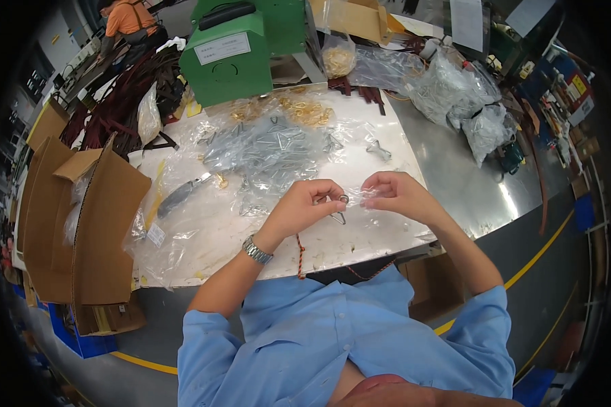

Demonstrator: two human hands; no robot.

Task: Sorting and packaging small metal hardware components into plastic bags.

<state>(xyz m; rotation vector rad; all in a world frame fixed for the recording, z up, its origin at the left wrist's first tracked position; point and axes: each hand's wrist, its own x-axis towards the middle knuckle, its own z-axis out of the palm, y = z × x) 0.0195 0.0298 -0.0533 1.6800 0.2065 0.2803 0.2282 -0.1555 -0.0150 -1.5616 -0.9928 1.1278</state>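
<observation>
My left hand (pixel 310 205) is closed, its thumb and forefinger pinching a small silver metal fitting (pixel 340 218). This piece has a ring at its top and a triangular wire loop that shows below my fingers. Close by on the right, my right hand (pixel 399 197) has its thumb and fingers bent around a small clear plastic bag (pixel 370 195), whose edges are hard to make out. Ahead of both hands lies a heap of similar silver metal fittings (pixel 278 146) in clear plastic. Gold-coloured fittings (pixel 305 112) lie in plastic just behind them.
A green machine (pixel 227 57) stands at the back of the white tabletop (pixel 204 254). Beside the table's left edge is an open cardboard box (pixel 108 230). A pair of scissors or similar dark-handled tool (pixel 180 197) lies nearby. Filled plastic bags (pixel 448 91) rest on the metal surface at right.
</observation>
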